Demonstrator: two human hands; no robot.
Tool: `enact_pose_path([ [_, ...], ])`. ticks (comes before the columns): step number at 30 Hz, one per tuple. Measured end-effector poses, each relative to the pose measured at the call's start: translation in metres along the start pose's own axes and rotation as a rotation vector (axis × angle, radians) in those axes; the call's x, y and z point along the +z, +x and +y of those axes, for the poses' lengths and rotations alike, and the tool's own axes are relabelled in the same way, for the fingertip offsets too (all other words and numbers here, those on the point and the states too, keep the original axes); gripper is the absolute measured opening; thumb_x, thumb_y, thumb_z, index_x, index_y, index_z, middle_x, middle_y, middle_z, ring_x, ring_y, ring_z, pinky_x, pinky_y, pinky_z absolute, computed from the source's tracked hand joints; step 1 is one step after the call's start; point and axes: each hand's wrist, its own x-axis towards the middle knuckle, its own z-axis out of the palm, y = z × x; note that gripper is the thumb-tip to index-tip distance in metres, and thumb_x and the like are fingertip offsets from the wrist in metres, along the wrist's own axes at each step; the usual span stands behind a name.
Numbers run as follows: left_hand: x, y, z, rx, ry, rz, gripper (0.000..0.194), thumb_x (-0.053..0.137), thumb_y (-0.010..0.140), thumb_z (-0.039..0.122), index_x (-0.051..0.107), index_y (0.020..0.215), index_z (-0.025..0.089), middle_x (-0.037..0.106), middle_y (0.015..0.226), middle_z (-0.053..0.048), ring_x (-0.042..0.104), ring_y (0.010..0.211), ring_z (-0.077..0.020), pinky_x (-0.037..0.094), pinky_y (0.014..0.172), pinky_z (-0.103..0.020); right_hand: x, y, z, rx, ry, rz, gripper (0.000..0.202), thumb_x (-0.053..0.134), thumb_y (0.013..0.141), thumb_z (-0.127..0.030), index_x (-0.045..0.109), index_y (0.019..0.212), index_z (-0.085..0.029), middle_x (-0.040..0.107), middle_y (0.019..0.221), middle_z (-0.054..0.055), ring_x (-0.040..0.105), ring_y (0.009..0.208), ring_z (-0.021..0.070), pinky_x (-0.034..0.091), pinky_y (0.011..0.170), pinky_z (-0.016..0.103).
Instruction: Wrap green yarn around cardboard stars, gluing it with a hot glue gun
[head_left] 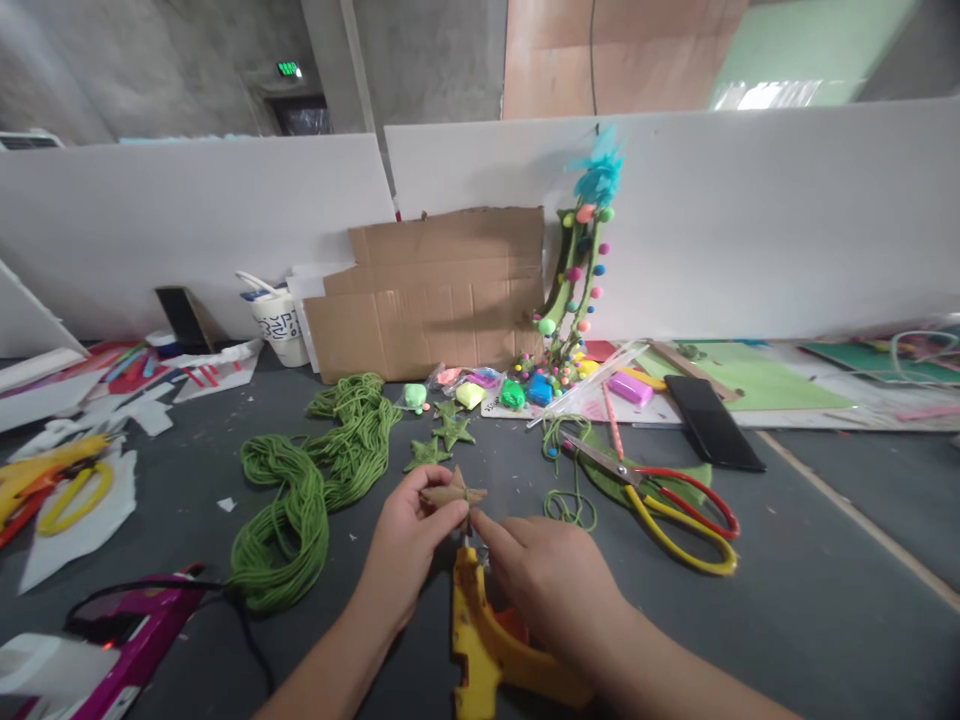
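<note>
Between thumb and fingers, my left hand (421, 525) grips a small brown cardboard star (448, 495). A bit of green yarn appears to lie at its middle. My right hand (544, 565) is closed, with its fingertips against the star's lower edge; whatever it pinches is hidden. Below the hands lies a yellow hot glue gun (476, 635), its nozzle just under the star, partly covered by my right wrist. Several green yarn-covered stars (452, 428) rest just beyond. To the left is a large skein of green yarn (289, 520); a loose yarn strand (571, 508) curls on the right.
Scissors with red and yellow handles (660, 500) and a black phone (712, 420) lie right. A pompom-covered green structure (581, 280) stands behind, beside a cardboard sheet (427, 320). Packs of coloured clay (514, 393) line the back. A magenta device with a cable (146, 640) sits front left.
</note>
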Motion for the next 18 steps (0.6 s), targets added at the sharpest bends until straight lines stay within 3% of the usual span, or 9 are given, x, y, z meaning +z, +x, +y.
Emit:
enact_pose_path([
  [4, -0.001, -0.002, 0.001, 0.071, 0.152, 0.021, 0.015, 0.067, 0.066, 0.015, 0.061, 0.079, 0.019, 0.062, 0.066, 0.003, 0.054, 0.063, -0.0151, 0.040, 0.060, -0.023, -0.011, 0.008, -0.002, 0.126, 0.152, -0.089, 0.021, 0.046, 0.085, -0.016, 0.067, 0.088, -0.018, 0.067, 0.063, 0.003, 0.058, 0.052, 0.0149, 0.026, 0.047, 0.026],
  [8, -0.001, -0.003, 0.002, 0.126, 0.295, 0.002, 0.017, 0.066, 0.065, 0.013, 0.065, 0.080, 0.020, 0.066, 0.074, 0.000, 0.058, 0.069, -0.0182, 0.043, 0.065, -0.025, -0.019, 0.013, 0.000, 0.162, 0.276, -0.122, 0.022, 0.046, 0.088, -0.020, 0.067, 0.082, -0.018, 0.069, 0.067, 0.004, 0.060, 0.055, 0.0145, 0.028, 0.049, 0.024],
  [13, 0.000, -0.004, 0.006, 0.021, 0.268, -0.107, 0.017, 0.067, 0.064, 0.013, 0.064, 0.079, 0.020, 0.063, 0.069, 0.001, 0.056, 0.065, -0.0167, 0.043, 0.062, -0.024, -0.026, 0.013, 0.008, 0.179, 0.211, -0.065, 0.019, 0.050, 0.087, -0.023, 0.066, 0.077, -0.017, 0.067, 0.065, 0.005, 0.059, 0.056, 0.0158, 0.028, 0.050, 0.025],
  [18, -0.001, -0.007, 0.010, -0.067, 0.190, -0.220, 0.017, 0.067, 0.066, 0.012, 0.062, 0.080, 0.019, 0.058, 0.065, 0.003, 0.051, 0.062, -0.0135, 0.040, 0.059, -0.022, -0.038, 0.017, 0.014, 0.198, 0.313, -0.054, 0.013, 0.053, 0.084, -0.022, 0.066, 0.081, -0.019, 0.065, 0.065, 0.002, 0.056, 0.057, 0.0145, 0.029, 0.051, 0.024],
])
